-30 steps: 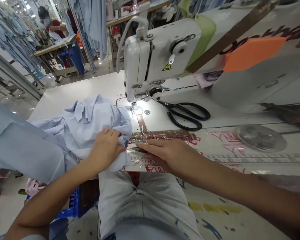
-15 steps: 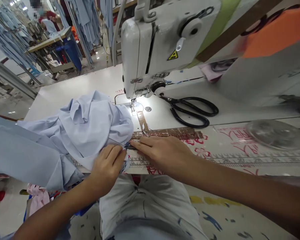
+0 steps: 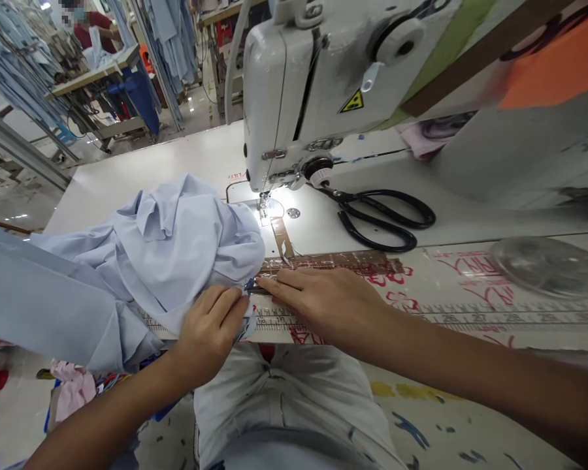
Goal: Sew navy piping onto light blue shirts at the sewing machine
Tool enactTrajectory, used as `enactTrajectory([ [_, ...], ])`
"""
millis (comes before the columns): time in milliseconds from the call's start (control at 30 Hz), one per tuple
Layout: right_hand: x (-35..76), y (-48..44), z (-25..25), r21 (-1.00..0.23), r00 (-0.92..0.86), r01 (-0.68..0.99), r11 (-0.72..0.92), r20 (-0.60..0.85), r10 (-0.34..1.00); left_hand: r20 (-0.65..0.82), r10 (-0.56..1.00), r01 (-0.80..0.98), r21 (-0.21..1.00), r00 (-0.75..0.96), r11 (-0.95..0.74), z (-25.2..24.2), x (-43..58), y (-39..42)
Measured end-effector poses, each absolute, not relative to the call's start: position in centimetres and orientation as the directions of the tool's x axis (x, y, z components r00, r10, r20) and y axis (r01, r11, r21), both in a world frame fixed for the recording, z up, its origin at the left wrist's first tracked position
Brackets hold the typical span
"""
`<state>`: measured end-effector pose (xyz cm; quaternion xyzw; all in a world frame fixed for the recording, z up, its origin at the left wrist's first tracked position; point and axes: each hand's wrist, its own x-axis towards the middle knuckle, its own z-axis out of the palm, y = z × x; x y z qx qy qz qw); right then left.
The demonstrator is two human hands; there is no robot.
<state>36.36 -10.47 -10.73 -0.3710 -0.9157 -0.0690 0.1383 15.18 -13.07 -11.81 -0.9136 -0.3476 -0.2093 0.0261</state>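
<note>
My left hand (image 3: pixel 206 333) is closed on the edge of a light blue garment (image 3: pixel 171 241), which lies bunched on the sewing table to the left of the needle. My right hand (image 3: pixel 330 307) is palm down at the table's front, its fingers pointing left and closed over a small dark metal tool (image 3: pixel 261 290). Most of that tool is hidden beneath the fingers, so its kind is unclear. Its tip meets a small dark blue bit at the cloth edge, right beside my left fingertips. The sewing machine (image 3: pixel 279 104) stands just beyond, its needle area lit.
Large black-handled scissors (image 3: pixel 387 219) lie under the machine arm. A round clear disc (image 3: pixel 543 264) rests at the right, near a printed measuring tape (image 3: pixel 475 318) along the front edge. Hanging garments (image 3: pixel 169 46) and another person (image 3: pixel 95 32) are in the background.
The view has shifted slightly, so the machine and scissors appear a little further right. Both hands stay in nearly the same place on the cloth and tool.
</note>
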Motion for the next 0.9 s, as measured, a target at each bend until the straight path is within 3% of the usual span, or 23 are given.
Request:
enactTrajectory([
  [300,36.2,-10.5,-10.8,0.025,-0.683,0.701,0.712,0.307,0.662,0.401,0.628,0.649,0.101,0.667,-0.754,-11.8,15.3,-13.1],
  [467,35.8,-10.5,-10.8,0.047,-0.695,0.702,0.711,0.268,0.667,0.445,0.628,0.63,0.165,0.639,-0.759,-11.5,15.2,-13.0],
  [667,35.7,-10.5,-10.7,0.051,-0.693,0.706,0.706,0.252,0.675,0.541,0.421,0.427,0.123,0.728,-0.896,-10.6,14.7,-14.2],
  [900,36.6,-10.8,-11.1,-0.006,-0.675,0.703,0.711,0.306,0.671,0.441,0.601,0.616,0.129,0.667,-0.777,-11.9,14.8,-14.6],
])
